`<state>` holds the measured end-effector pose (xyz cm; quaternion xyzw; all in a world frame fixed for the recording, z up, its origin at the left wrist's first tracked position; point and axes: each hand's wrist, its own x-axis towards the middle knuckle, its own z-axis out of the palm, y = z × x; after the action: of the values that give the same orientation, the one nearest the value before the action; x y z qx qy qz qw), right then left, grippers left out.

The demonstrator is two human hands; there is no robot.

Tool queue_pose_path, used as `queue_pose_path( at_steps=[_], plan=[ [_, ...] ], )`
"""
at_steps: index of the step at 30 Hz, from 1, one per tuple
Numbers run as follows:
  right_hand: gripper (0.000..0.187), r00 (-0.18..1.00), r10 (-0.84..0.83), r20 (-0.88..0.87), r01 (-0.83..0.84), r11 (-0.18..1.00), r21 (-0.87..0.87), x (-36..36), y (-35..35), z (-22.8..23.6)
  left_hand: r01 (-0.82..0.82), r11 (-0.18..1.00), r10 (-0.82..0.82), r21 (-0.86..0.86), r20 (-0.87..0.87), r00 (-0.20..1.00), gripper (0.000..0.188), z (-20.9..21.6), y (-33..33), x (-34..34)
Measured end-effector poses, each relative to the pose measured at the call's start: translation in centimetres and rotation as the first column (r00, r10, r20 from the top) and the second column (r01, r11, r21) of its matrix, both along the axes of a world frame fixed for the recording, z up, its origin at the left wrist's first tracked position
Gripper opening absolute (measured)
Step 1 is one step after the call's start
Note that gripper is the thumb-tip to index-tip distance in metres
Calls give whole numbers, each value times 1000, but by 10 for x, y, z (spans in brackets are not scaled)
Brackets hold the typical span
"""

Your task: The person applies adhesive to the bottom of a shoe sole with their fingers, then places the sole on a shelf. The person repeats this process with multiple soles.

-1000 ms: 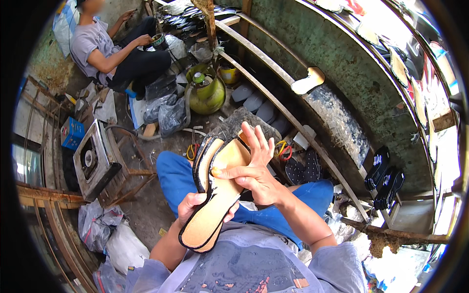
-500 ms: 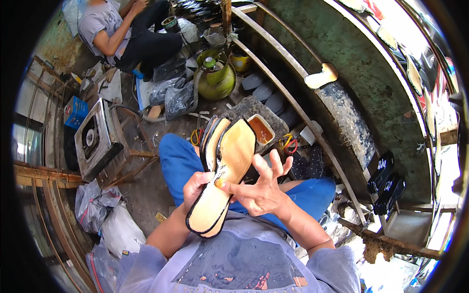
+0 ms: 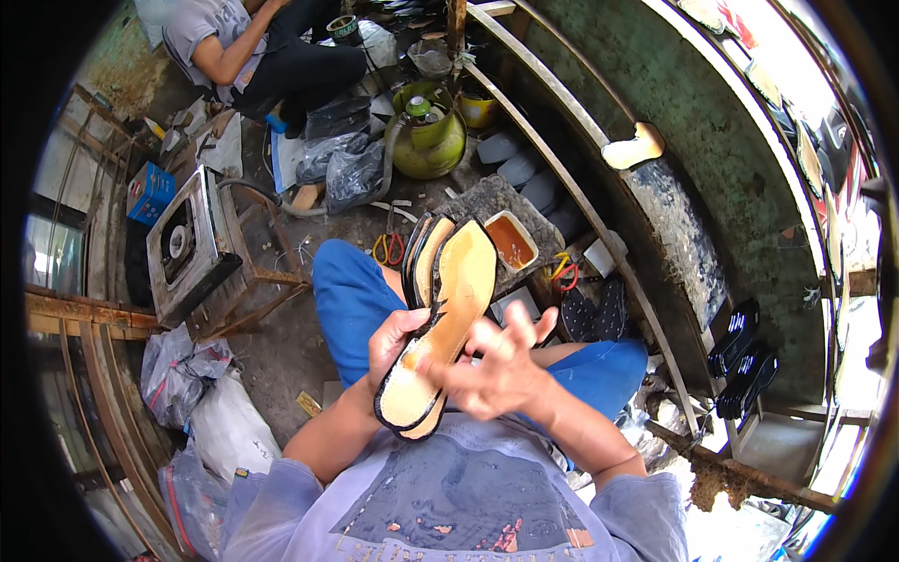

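My left hand (image 3: pixel 393 342) grips a small stack of tan shoe soles (image 3: pixel 464 281) with black edges. The thumb presses along the left side, and the stack stands tilted up over my lap. Wet, amber-looking smears mark the middle of the top sole. My right hand (image 3: pixel 506 375) has its fingers spread and partly blurred; a fingertip is at the narrow waist of the top sole. That hand holds nothing I can see. Just beyond the soles, a white-rimmed square tub (image 3: pixel 536 255) of amber liquid rests by a stone slab (image 3: pixel 475 201).
Red-and-yellow-handled tools (image 3: pixel 387 250) lie beyond my knee. A stove (image 3: pixel 178 258) stands left, with a green gas cylinder (image 3: pixel 426 145) ahead. Wooden rails (image 3: pixel 562 178) run along the right, near black soles (image 3: pixel 744 370). Another person (image 3: pixel 211 47) sits at the far left.
The sole stack has shifted slightly right and turned more upright in my left hand. My right hand has moved a little, its fingers now blurred. The view has shifted slightly.
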<state>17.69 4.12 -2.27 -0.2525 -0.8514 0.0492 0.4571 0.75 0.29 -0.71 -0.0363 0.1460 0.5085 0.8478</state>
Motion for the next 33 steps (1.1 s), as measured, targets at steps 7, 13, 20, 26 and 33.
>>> queue_pose_path(
  at_steps=[7, 13, 20, 26, 33],
  plan=[
    [40, 994, -113, 3, 113, 985, -128, -1, 3, 6, -120, 993, 121, 23, -66, 990, 57, -15, -4, -4],
    [34, 990, 88, 107, -82, 995, -60, -4, -1, -6, 12, 1000, -6, -23, 213, 977, 64, -26, 2, -8],
    [30, 977, 177, 115, -156, 973, -171, -4, 0, -1, -12, 997, 19, -74, 93, 995, 59, -14, 1, -11],
    [32, 988, 82, 132, 3, 841, -542, 2, 21, 8, -59, 990, 61, 125, -13, 998, 49, -18, 1, -12],
    [37, 980, -34, 196, 35, 999, -2, 6, 19, -1, -61, 992, 57, 107, 46, 997, 53, -17, 1, -17]
  ],
)
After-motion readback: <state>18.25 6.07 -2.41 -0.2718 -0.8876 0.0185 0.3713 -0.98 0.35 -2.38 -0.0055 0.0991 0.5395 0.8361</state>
